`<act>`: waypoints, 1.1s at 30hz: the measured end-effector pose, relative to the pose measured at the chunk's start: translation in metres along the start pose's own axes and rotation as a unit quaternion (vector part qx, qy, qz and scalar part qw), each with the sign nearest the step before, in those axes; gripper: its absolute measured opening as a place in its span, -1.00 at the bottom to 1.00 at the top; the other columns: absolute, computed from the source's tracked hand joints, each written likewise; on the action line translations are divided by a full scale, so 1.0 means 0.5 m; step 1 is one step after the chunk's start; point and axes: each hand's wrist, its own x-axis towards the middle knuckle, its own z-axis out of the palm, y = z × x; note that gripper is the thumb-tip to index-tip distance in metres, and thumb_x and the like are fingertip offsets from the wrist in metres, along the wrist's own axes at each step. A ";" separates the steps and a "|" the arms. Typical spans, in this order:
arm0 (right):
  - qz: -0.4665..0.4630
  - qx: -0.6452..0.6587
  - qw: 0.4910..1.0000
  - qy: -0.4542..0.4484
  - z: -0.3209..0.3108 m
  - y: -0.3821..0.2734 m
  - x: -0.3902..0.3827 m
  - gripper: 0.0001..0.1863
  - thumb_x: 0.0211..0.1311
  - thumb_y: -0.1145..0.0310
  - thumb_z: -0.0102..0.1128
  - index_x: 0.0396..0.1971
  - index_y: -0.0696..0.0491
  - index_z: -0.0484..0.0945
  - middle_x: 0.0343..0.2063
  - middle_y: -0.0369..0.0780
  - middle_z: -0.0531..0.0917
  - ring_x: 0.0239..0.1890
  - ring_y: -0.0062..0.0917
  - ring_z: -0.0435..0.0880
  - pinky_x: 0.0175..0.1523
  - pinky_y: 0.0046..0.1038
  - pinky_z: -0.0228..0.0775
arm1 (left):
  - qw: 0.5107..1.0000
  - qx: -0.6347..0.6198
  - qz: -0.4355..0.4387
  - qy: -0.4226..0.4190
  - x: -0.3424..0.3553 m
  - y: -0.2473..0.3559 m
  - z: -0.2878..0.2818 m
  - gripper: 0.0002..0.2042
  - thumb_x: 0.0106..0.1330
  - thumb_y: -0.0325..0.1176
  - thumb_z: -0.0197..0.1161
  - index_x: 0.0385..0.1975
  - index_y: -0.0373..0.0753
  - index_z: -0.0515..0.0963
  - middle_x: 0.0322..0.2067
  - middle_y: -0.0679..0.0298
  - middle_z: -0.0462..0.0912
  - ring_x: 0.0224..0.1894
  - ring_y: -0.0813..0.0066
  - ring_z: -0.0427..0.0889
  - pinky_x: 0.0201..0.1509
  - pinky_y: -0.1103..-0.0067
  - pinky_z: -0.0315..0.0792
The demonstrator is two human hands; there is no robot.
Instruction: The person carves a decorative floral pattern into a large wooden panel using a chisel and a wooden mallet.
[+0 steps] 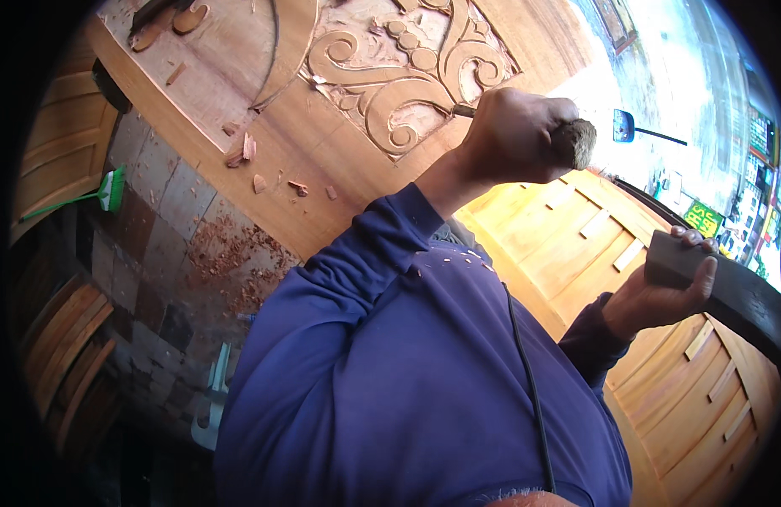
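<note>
My left hand [521, 135] is closed round a chisel, whose worn wooden handle end [574, 144] sticks out of the fist toward the right. The chisel's metal shank [464, 111] reaches out of the other side to the carved wooden panel [335, 135], beside a raised scroll. Scrolls, leaves and round beads stand out from its rough cut-down ground. Farther right, my right hand [661, 296] grips a dark, square-edged wooden block [720, 291], thumb on the near side and fingertips over the top. The block is apart from the chisel handle.
Wood chips [247, 150] lie on the panel, and shavings [238, 253] cover part of the tiled floor. A green broom [111, 189] is at the left, near stacked wooden pieces [69, 338]. A panelled door [568, 228] with small strips lies at the right. A vehicle mirror [623, 126] stands beyond.
</note>
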 end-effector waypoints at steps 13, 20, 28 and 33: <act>-0.062 -0.375 0.889 -0.257 0.020 0.128 -0.115 -0.05 0.01 0.51 0.47 0.48 0.10 0.23 -0.15 -0.16 0.70 -0.18 -0.42 0.72 0.07 -0.38 0.57 | 0.998 -0.032 -0.042 -0.038 0.026 0.000 -0.004 -0.68 0.20 -0.13 0.53 -0.51 -0.22 0.58 -0.68 0.06 0.50 -0.61 0.14 0.63 -0.54 0.43 0.49; 0.190 -0.126 0.964 -0.141 0.006 0.124 -0.124 -0.06 0.03 0.60 0.50 0.45 0.09 0.22 -0.17 -0.21 0.64 -0.13 -0.54 0.66 0.01 -0.46 0.57 | 0.996 -0.020 -0.080 0.015 0.036 0.004 0.036 -0.70 0.39 -0.17 0.30 -0.59 -0.15 0.62 -0.71 0.13 0.54 -0.67 0.19 0.64 -0.57 0.41 0.49; 0.070 -0.088 0.988 -0.106 -0.001 0.081 -0.060 -0.51 0.11 0.61 0.38 0.07 0.19 0.46 -0.24 -0.18 0.64 -0.19 -0.47 0.65 0.00 -0.42 0.54 | 0.998 0.012 -0.049 0.036 -0.020 0.029 0.013 -0.80 0.06 -0.35 0.52 -0.56 -0.20 0.58 -0.64 0.17 0.59 -0.60 0.23 0.65 -0.53 0.42 0.51; 0.055 0.089 0.987 -0.118 0.050 0.089 -0.052 -0.69 0.17 0.53 0.26 -0.06 0.20 0.53 -0.26 -0.12 0.65 -0.22 -0.34 0.66 0.00 -0.35 0.52 | 0.990 0.005 -0.101 0.103 -0.010 0.018 0.012 -0.78 0.06 -0.31 0.56 -0.51 -0.19 0.60 -0.62 0.20 0.61 -0.57 0.23 0.67 -0.49 0.45 0.53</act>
